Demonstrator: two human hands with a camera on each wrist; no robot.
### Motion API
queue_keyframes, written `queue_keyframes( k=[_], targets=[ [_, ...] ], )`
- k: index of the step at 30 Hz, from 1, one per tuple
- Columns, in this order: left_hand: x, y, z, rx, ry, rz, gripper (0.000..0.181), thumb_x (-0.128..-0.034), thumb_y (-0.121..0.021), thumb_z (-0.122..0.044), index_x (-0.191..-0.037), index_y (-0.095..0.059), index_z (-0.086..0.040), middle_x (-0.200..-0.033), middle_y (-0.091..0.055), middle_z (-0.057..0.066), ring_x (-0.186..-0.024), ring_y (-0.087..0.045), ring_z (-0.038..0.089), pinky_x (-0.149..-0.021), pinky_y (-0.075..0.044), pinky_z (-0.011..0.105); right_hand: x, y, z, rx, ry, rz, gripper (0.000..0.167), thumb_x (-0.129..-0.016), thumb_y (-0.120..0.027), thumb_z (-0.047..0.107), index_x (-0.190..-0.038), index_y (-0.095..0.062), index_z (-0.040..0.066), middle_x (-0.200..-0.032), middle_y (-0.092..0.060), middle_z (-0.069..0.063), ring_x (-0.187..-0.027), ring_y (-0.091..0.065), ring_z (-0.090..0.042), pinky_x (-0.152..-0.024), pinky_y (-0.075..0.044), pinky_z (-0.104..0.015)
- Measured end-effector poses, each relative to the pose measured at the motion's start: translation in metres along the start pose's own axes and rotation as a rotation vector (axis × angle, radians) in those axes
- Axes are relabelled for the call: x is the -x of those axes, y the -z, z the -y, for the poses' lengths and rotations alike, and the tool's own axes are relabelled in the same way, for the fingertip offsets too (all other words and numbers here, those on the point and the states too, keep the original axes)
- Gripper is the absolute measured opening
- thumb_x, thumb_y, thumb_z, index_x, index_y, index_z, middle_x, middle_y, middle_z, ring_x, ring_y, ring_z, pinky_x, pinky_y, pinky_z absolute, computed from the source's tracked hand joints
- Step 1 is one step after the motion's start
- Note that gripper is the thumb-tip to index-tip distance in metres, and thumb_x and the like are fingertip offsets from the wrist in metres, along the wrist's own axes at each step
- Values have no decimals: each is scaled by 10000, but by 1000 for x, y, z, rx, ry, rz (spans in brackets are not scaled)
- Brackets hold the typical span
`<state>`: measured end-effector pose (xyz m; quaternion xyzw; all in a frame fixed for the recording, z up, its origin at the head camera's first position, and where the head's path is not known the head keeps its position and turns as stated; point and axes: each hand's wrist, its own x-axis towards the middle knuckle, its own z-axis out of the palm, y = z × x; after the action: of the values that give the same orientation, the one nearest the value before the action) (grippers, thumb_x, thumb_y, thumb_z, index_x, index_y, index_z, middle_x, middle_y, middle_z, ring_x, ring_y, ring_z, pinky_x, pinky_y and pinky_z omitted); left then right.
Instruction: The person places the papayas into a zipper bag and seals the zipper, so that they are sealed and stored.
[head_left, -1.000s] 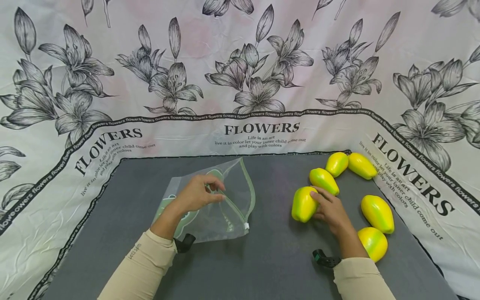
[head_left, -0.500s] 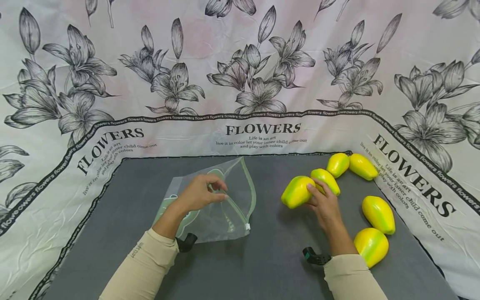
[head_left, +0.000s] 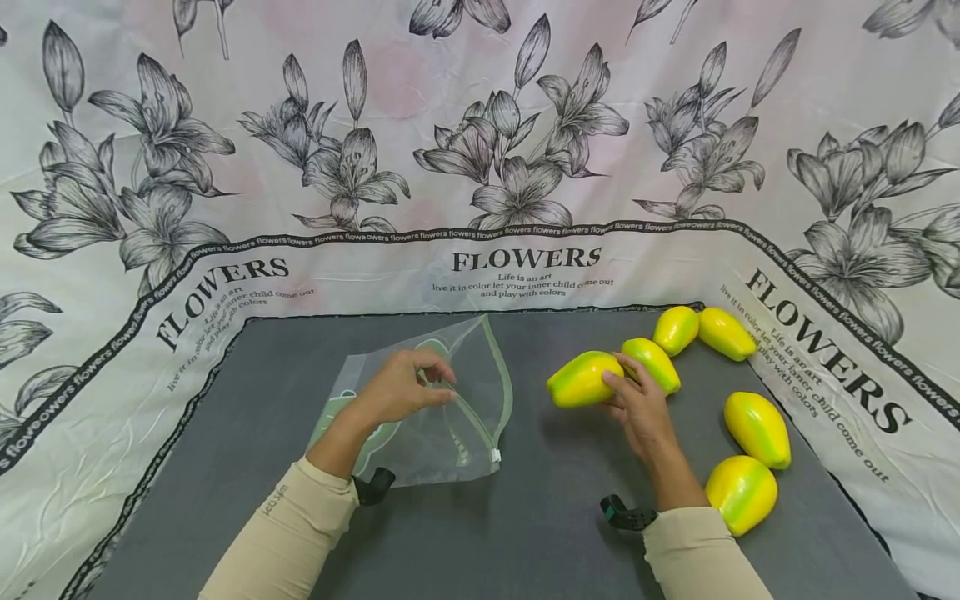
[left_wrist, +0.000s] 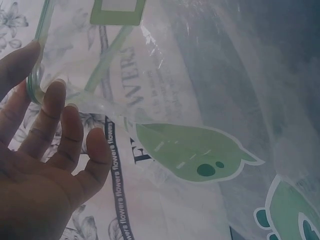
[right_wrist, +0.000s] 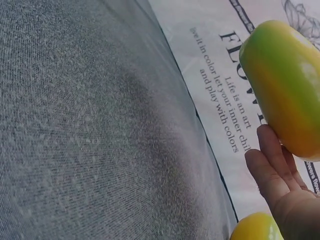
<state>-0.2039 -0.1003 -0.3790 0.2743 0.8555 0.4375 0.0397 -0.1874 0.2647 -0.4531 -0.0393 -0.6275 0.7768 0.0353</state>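
Observation:
A clear zip bag point(head_left: 427, 450) with green prints and a white slider lies on its side at the left of the table, its mouth spread toward the right. My left hand point(head_left: 397, 385) pinches the near edge of that mouth between thumb and fingertips. In the left wrist view the green zip strip point(left_wrist: 37, 75) runs between the thumb and fingers. My right hand point(head_left: 637, 408) holds a yellow-green papaya point(head_left: 583, 380) above the table by one end, its other end pointing left at the bag. The right wrist view shows the fingers against the lower end of the papaya point(right_wrist: 285, 90).
Several more papayas lie at the right: one point(head_left: 651, 365) just behind the held papaya, two at the back corner point(head_left: 726, 333), two near the right edge point(head_left: 757, 429). A grey cloth point(head_left: 525, 533) covers the table. Flower-printed fabric point(head_left: 525, 183) hangs around the back and sides.
My right hand has moved left and turned, lifting the papaya and swinging it from nearly upright to lying level. My left hand and the bag have stayed in place.

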Motion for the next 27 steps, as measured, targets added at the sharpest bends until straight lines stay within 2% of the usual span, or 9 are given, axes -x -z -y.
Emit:
queue_keyframes(
  k=[6,15,22,27],
  targets=[
    [-1,-1,-1,-7,-2,-2,111,-820,-785,-143,-906,-716,-127,-872,-593,-33,-864,-544,224,-744,-476,366,0,-3,0,-4,22,18,476,-934,-666,187,-1335,-422,105,-1100,-570,-91,-835,-665,-209,-849,-501,-449],
    [-2,-2,-5,-14,10,-8,125,-816,-787,-147,-913,-723,-103,-866,-589,-42,-844,-531,176,-742,-472,372,1,-15,1,36,97,48,463,-903,-706,157,-1284,-448,108,-1090,-609,-97,-901,-610,-200,-834,-497,-380],
    [-3,-1,-8,-18,9,-16,118,-812,-788,-136,-906,-722,-109,-856,-588,-38,-839,-536,188,-739,-468,376,1,-32,8,37,145,103,426,-912,-682,101,-1266,-446,87,-990,-641,-99,-865,-606,-218,-813,-507,-354],
    [-5,-2,-10,-26,2,-17,116,-807,-791,-134,-901,-724,-119,-849,-591,-41,-826,-536,180,-727,-474,367,5,-50,17,120,184,108,435,-917,-676,112,-1288,-452,73,-1057,-641,-92,-908,-599,-223,-804,-493,-339]
  ],
)
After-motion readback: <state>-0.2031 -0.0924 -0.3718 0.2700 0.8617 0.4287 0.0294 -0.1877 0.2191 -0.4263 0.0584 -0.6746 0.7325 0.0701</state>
